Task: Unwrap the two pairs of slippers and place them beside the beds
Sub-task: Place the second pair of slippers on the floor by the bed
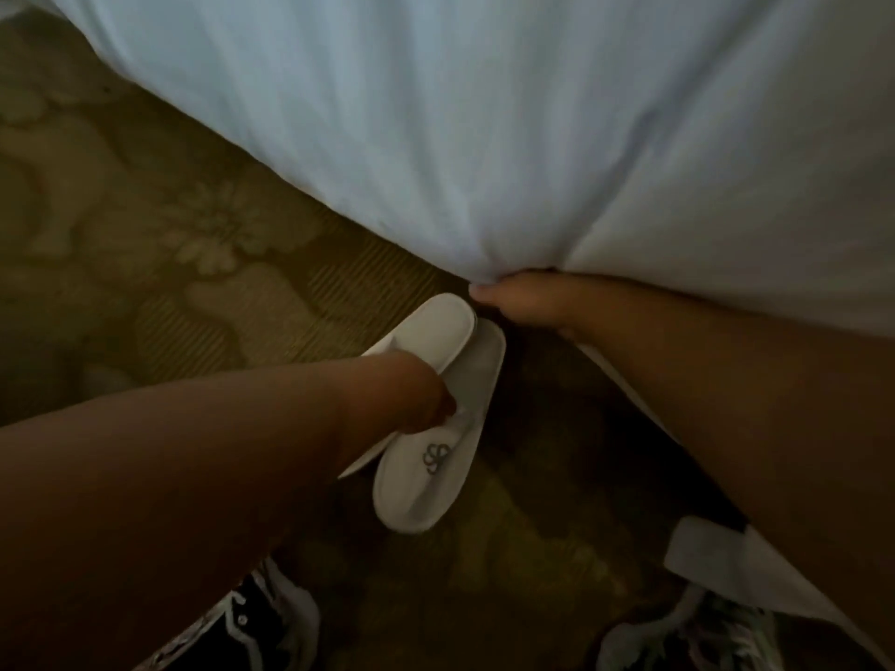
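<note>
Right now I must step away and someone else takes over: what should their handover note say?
Left hand grips one pair of slippers, no wrap on it, low by the carpet at the corner of the bed.
Right hand grips the cover where it gathers.
Done: this pair is unwrapped.
Left: set it beside the bed and let go; then the second pair, not in view.
A white piece under the right arm is too unclear to name.
</note>
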Demonstrator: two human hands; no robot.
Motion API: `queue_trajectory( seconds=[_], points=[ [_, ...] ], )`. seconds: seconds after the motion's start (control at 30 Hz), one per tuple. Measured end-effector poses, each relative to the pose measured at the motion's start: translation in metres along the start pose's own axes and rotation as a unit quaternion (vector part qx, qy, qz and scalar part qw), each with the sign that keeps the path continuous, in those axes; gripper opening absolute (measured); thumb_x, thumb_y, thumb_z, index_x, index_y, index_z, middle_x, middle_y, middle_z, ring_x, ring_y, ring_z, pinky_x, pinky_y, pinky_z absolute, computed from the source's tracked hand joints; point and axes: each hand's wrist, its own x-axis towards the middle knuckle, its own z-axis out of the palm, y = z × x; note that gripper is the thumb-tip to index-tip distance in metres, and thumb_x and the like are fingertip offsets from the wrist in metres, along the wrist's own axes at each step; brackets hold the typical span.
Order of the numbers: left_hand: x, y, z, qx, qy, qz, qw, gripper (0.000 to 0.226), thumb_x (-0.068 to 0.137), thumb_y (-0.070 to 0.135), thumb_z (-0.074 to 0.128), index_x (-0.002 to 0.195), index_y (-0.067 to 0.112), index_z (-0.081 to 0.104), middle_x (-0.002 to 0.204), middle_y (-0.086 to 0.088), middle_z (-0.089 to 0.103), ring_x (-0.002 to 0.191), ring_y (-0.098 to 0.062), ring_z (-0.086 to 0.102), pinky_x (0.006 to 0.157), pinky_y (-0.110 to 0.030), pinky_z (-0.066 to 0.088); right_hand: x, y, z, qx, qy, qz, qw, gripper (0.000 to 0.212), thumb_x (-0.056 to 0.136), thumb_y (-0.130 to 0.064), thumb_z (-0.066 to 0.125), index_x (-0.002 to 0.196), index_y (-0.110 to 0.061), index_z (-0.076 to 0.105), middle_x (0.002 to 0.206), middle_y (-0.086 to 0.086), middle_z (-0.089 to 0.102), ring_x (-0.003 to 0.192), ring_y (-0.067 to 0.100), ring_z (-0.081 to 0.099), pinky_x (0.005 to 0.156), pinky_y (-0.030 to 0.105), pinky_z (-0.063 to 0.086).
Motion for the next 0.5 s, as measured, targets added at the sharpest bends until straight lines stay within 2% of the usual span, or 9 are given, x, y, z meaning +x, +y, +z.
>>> queue_trajectory(
  seconds=[0.07, 0.1, 0.13, 0.17, 0.2, 0.23, 0.33, 0.43, 0.5],
  points=[
    [0.011, -0.001, -0.004, 0.005, 0.041, 0.019, 0.999, 0.034, 0.092, 0.049, 0.046, 0.092, 0.026, 0.071, 0.068, 0.011, 0.05, 0.078, -0.014, 0.051, 0.074, -0.03, 0.039, 0.02, 0.006, -0.001, 0.054, 0.003, 0.017, 0.998, 0.061, 0.101, -0.049, 0.046, 0.155, -0.026, 0.029, 0.162, -0.003, 0.027, 0.148, 0.021, 0.025, 0.117, 0.035, 0.024],
    [0.019, -0.001, -0.003, 0.031, 0.042, 0.027, 0.998, 0.038, 0.093, 0.049, 0.043, 0.106, 0.023, 0.069, 0.079, 0.008, 0.056, 0.087, -0.017, 0.055, 0.078, -0.031, 0.041, 0.028, 0.01, 0.0, 0.061, 0.005, 0.025, 0.998, 0.064, 0.1, -0.053, 0.045, 0.156, -0.027, 0.025, 0.163, -0.003, 0.024, 0.148, 0.021, 0.023, 0.119, 0.038, 0.022],
    [0.025, 0.0, -0.002, 0.089, 0.031, 0.039, 0.995, 0.042, 0.094, 0.048, 0.04, 0.122, 0.024, 0.061, 0.101, 0.002, 0.06, 0.101, -0.021, 0.056, 0.087, -0.035, 0.043, 0.036, 0.013, 0.002, 0.057, 0.014, 0.025, 0.998, 0.067, 0.1, -0.056, 0.044, 0.157, -0.028, 0.023, 0.164, -0.003, 0.022, 0.149, 0.02, 0.021, 0.119, 0.038, 0.021],
    [0.025, 0.003, -0.002, 0.147, -0.001, 0.035, 0.989, 0.047, 0.095, 0.047, 0.038, 0.137, 0.027, 0.048, 0.128, -0.004, 0.053, 0.116, -0.027, 0.051, 0.097, -0.041, 0.04, 0.042, 0.016, 0.005, 0.049, 0.027, 0.021, 0.998, 0.069, 0.099, -0.057, 0.043, 0.157, -0.028, 0.02, 0.165, -0.003, 0.02, 0.149, 0.02, 0.02, 0.118, 0.037, 0.02],
    [0.027, 0.008, -0.003, 0.2, -0.013, 0.036, 0.979, 0.051, 0.095, 0.046, 0.037, 0.144, 0.032, 0.035, 0.146, -0.008, 0.036, 0.124, -0.033, 0.044, 0.102, -0.05, 0.035, 0.047, 0.018, 0.008, 0.043, 0.038, 0.016, 0.998, 0.07, 0.099, -0.058, 0.042, 0.158, -0.028, 0.019, 0.165, -0.004, 0.018, 0.149, 0.02, 0.018, 0.117, 0.036, 0.019],
    [0.028, 0.013, -0.003, 0.244, -0.008, 0.045, 0.969, 0.051, 0.096, 0.044, 0.037, 0.146, 0.039, 0.027, 0.153, -0.01, 0.021, 0.127, -0.038, 0.038, 0.102, -0.056, 0.033, 0.051, 0.021, 0.011, 0.041, 0.048, 0.006, 0.998, 0.069, 0.099, -0.058, 0.041, 0.158, -0.029, 0.019, 0.165, -0.004, 0.018, 0.149, 0.019, 0.018, 0.115, 0.034, 0.018],
    [0.029, 0.017, 0.002, 0.287, 0.024, 0.084, 0.954, 0.051, 0.096, 0.04, 0.04, 0.142, 0.054, 0.022, 0.155, -0.011, 0.002, 0.126, -0.04, 0.035, 0.1, -0.061, 0.034, 0.059, 0.026, 0.015, 0.035, 0.087, -0.05, 0.994, 0.06, 0.101, -0.053, 0.043, 0.155, -0.03, 0.029, 0.155, -0.013, 0.031, 0.142, 0.01, 0.023, 0.101, 0.019, 0.014],
    [0.029, 0.018, 0.005, 0.288, 0.042, 0.089, 0.952, 0.052, 0.096, 0.038, 0.042, 0.141, 0.055, 0.023, 0.154, -0.012, 0.001, 0.123, -0.039, 0.037, 0.096, -0.058, 0.036, 0.06, 0.031, 0.019, 0.025, 0.132, -0.104, 0.985, 0.048, 0.101, -0.044, 0.048, 0.146, -0.031, 0.044, 0.122, -0.025, 0.036, 0.112, -0.011, 0.022, 0.084, -0.007, 0.007],
    [0.027, 0.02, 0.006, 0.286, 0.041, 0.081, 0.954, 0.054, 0.094, 0.038, 0.045, 0.141, 0.054, 0.023, 0.153, -0.013, 0.003, 0.121, -0.039, 0.039, 0.092, -0.056, 0.038, 0.062, 0.034, 0.021, 0.012, 0.139, -0.115, 0.984, 0.043, 0.099, -0.042, 0.049, 0.141, -0.033, 0.05, 0.116, -0.029, 0.036, 0.104, -0.017, 0.02, 0.072, -0.014, 0.007]
  ],
)
